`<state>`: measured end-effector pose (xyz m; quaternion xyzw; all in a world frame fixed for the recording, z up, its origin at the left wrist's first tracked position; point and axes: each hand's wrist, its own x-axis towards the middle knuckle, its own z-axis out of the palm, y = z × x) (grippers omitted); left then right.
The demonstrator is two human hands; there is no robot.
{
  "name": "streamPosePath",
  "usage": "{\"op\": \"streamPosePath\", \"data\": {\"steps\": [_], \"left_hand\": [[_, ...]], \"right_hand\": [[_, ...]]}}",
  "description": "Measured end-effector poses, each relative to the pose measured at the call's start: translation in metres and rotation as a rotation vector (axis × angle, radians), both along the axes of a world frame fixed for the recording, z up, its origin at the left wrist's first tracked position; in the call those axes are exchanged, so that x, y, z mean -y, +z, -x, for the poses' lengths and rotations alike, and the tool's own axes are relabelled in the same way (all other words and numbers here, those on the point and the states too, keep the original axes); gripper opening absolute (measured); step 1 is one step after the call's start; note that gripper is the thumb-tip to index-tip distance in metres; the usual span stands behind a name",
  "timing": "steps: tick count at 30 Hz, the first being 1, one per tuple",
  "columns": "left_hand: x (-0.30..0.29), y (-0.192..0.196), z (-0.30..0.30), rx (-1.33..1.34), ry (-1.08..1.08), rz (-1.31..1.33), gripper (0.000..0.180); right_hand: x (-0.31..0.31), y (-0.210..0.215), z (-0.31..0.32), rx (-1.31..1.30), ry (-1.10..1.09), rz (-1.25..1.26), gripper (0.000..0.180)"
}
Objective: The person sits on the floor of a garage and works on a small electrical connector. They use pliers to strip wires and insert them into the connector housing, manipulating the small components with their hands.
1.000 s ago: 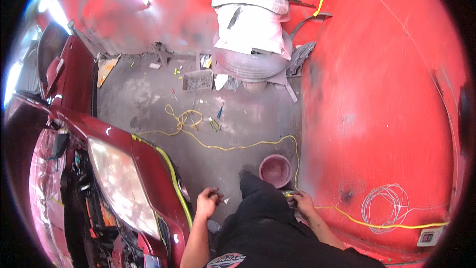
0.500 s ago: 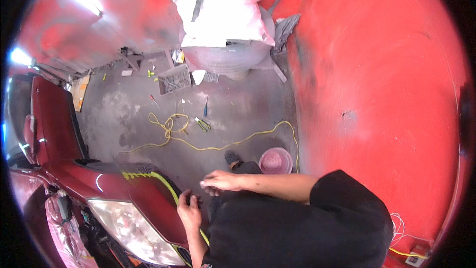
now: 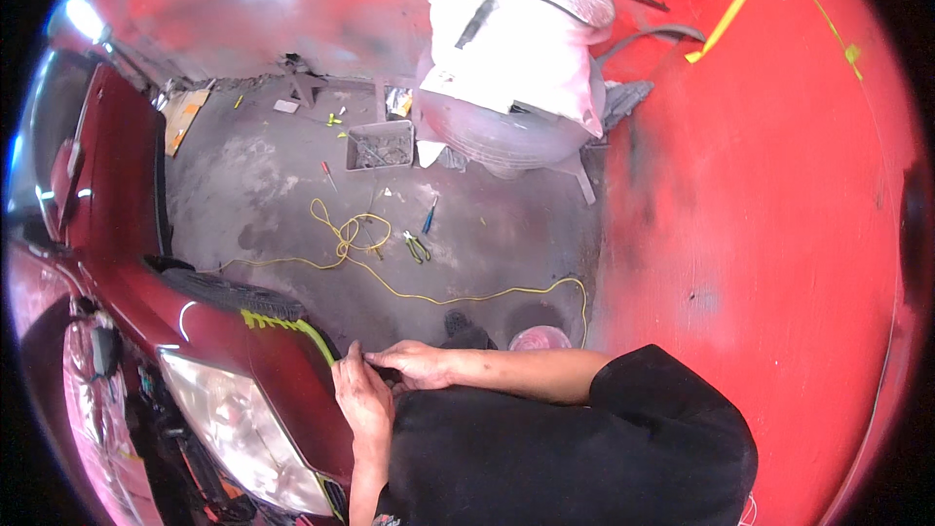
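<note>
Beside the edge of a dark red car's fender (image 3: pixel 258 351), my two hands have come together in front of my black shirt. My left hand (image 3: pixel 362 397) is raised with its fingers bent, their tips meeting those of the other hand. My right hand (image 3: pixel 414 363) reaches across from the right, thumb and fingers pinched. Whatever lies between the fingertips is too small or hidden to make out. Yellow-green masking tape (image 3: pixel 314 339) runs along the fender edge and ends close to my left fingers. Just below it sits the cloudy headlight (image 3: pixel 234 429).
On the grey floor lie a looped yellow cord (image 3: pixel 419 300), green-handled pliers (image 3: pixel 417 247), a blue-handled tool (image 3: pixel 429 216) and a red-handled screwdriver (image 3: pixel 328 175). A grey bin (image 3: pixel 380 164) stands farther back. A pink bucket (image 3: pixel 539 339) is near my right arm, by the red wall (image 3: pixel 740 234).
My hands were apart and now touch at the fingertips. The left has risen along the fender edge, and the right has moved toward it. The whole view has shifted too.
</note>
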<state>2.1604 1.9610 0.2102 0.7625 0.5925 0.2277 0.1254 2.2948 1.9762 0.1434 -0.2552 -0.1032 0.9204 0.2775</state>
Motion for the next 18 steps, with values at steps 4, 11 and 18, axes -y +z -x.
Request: {"op": "streamPosePath", "data": {"steps": [4, 11, 18], "left_hand": [[-0.001, 0.004, 0.015, 0.01, 0.017, 0.021, 0.038], [0.0, 0.003, 0.04, 0.105, -0.037, -0.02, 0.063], [0.005, 0.002, 0.056, 0.088, 0.064, 0.044, 0.074]], "right_hand": [[-0.012, -0.013, 0.02, -0.058, 0.015, -0.015, 0.036], [-0.02, 0.006, 0.036, 0.048, 0.126, -0.08, 0.037], [-0.028, 0.015, 0.055, 0.117, 0.193, -0.057, 0.037]]}}
